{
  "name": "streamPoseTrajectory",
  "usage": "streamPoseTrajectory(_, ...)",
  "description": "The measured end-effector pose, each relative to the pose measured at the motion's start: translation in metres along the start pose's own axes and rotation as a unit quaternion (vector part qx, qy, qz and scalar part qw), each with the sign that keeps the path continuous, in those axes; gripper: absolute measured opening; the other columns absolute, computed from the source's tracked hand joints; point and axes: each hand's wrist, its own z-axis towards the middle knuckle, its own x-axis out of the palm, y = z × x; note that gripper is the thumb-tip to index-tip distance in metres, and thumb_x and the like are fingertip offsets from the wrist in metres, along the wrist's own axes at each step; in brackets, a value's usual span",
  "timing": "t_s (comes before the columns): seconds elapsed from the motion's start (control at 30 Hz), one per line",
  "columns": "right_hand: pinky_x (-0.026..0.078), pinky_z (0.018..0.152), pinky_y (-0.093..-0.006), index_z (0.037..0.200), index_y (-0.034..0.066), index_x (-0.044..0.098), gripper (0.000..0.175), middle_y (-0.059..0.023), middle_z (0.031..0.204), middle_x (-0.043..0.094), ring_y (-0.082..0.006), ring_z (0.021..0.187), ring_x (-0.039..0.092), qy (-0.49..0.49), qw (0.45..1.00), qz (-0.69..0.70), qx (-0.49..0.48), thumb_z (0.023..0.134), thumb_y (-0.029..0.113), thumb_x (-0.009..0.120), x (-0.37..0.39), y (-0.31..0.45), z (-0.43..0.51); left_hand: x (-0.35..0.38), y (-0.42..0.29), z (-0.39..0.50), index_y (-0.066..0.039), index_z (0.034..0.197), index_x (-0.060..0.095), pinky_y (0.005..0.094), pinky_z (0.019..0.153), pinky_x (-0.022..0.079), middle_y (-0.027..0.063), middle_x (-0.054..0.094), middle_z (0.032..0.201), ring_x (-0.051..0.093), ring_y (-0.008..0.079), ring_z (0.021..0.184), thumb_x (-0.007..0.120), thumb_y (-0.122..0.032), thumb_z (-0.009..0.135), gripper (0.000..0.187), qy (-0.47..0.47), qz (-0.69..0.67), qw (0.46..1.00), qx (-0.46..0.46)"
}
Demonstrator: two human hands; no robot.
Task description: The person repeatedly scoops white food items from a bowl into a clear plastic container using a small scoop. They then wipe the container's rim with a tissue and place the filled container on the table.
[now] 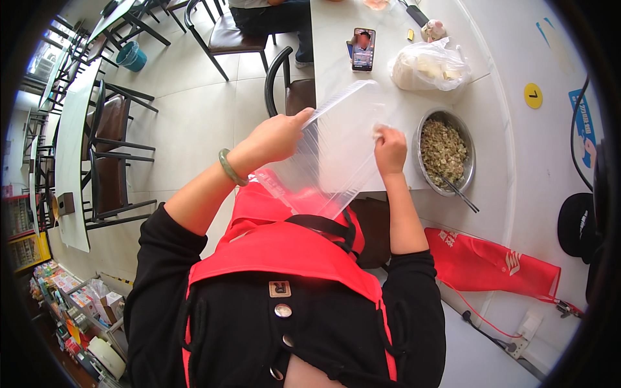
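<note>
A clear, shallow plastic tray (339, 140) with ribbed sides is held tilted above the table edge and my lap. My left hand (276, 138), with a green bangle at its wrist, grips the tray's left rim. Pinched in my right hand (392, 149) is a small white wad (377, 131), perhaps tissue or cloth, at the tray's right side. Whether the wad touches the plastic, I cannot tell. Just right of that hand stands a steel bowl (472, 162) of chopped filling (442, 148), with dark chopsticks (460, 194) leaning out over its near rim.
On the white table (332, 24) are a lit phone (364, 50), a tied plastic bag of pale food (427, 68) and a small figurine (433, 30). A chair (298, 94) stands at its left edge. Beyond sits another person (271, 22). Red cloth (490, 262) hangs at right.
</note>
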Motion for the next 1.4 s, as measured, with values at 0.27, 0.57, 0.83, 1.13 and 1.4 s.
streamPoseTrajectory(0.27,0.05,0.076,-0.0402,0.087,0.0039,0.065,0.022,-0.0098,0.093,0.064,-0.0304,0.085,0.059,-0.224,0.968,0.006,-0.117,0.069,-0.008,0.064,-0.007,0.045,0.059,0.001,-0.029,0.006,-0.007,0.142,0.038,0.0459,0.063,0.048,0.0217,0.064,0.077,0.062,0.0386,0.071,0.057,-0.008,0.088,0.057,0.003,0.009,0.999,0.047)
streamPoseTrajectory(0.57,0.051,0.069,-0.0379,0.078,0.0056,0.065,0.009,-0.0068,0.089,0.065,-0.0262,0.081,0.058,-0.045,0.993,-0.05,-0.098,0.074,-0.001,0.06,0.009,0.014,0.007,0.002,-0.012,-0.003,-0.004,0.135,0.042,0.0484,0.066,0.049,0.0217,0.065,0.081,0.063,0.0393,0.077,0.056,-0.008,0.086,0.051,-0.018,-0.008,1.0,-0.001)
streamPoseTrajectory(0.83,0.047,0.064,-0.0457,0.073,0.0061,0.065,0.006,-0.0152,0.071,0.063,-0.0339,0.073,0.058,0.137,0.988,-0.067,0.029,0.072,0.005,0.059,0.007,0.024,-0.032,0.021,0.011,-0.002,-0.007,0.134,0.044,0.0475,0.066,0.05,0.0221,0.066,0.084,0.064,0.0388,0.074,0.055,-0.012,0.088,0.048,-0.026,-0.075,0.995,-0.057)
streamPoseTrajectory(1.13,0.047,0.066,-0.0407,0.079,0.0021,0.064,0.011,-0.0136,0.077,0.062,-0.0328,0.075,0.059,0.096,0.968,0.214,0.086,0.069,-0.003,0.062,-0.069,0.101,-0.086,0.124,0.072,0.029,-0.01,0.135,0.044,0.0359,0.052,0.053,0.013,0.063,0.079,0.062,0.0201,0.059,0.051,-0.021,0.096,0.041,-0.09,-0.376,0.899,-0.208)
streamPoseTrajectory(1.4,0.044,0.059,-0.038,0.085,0.0002,0.062,0.015,-0.0116,0.071,0.057,-0.0297,0.068,0.054,0.013,0.963,0.194,0.185,0.071,-0.005,0.061,-0.088,0.07,-0.107,0.232,0.068,0.081,-0.01,0.14,0.036,0.043,0.08,0.052,0.0188,0.066,0.109,0.066,0.0344,0.091,0.054,-0.022,0.093,0.051,0.008,-0.466,0.84,-0.277)
